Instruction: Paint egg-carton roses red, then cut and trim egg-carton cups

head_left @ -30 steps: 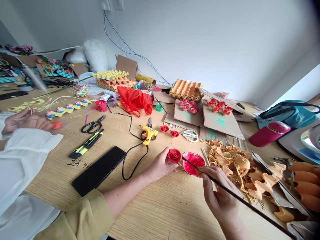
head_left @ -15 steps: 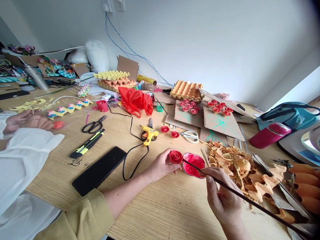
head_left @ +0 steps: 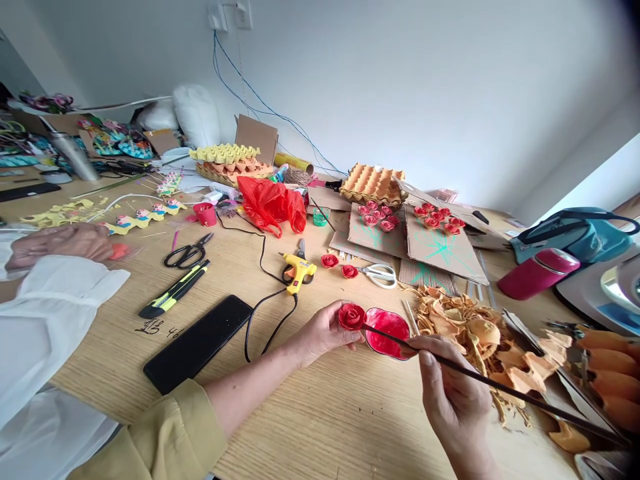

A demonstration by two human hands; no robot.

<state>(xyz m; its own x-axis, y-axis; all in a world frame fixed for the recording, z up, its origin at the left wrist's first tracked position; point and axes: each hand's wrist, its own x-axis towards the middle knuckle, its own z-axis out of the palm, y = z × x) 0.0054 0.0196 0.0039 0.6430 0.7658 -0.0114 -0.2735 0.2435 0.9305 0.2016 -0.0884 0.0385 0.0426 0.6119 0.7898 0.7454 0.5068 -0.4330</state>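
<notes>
My left hand [head_left: 327, 333] is closed round a red paper rose [head_left: 352, 316], holding it up over the table with its spiral petals facing me. In my right hand [head_left: 453, 383] is a long dark paintbrush [head_left: 480, 379], pinched near its front part. The brush tip meets the right edge of the rose. Behind the brush sits a small dish of red paint [head_left: 387, 328], partly covered by the brush and my fingers. Two more red roses [head_left: 329, 261] lie on the table beyond, beside white-handled scissors [head_left: 380, 275].
A yellow glue gun [head_left: 299, 270], a black phone [head_left: 197, 343] and a utility knife [head_left: 175, 288] lie left. Torn egg-carton scraps [head_left: 460, 327] are heaped right, near a pink bottle [head_left: 540, 273]. Cardboard pieces [head_left: 440, 250] bear red flowers. A co-worker's hands [head_left: 65, 247] are at far left.
My right hand has moved slightly right and down with the brush. The rose stays in my left hand, nearly still. The co-worker's hands have shifted over the yellow carton strip.
</notes>
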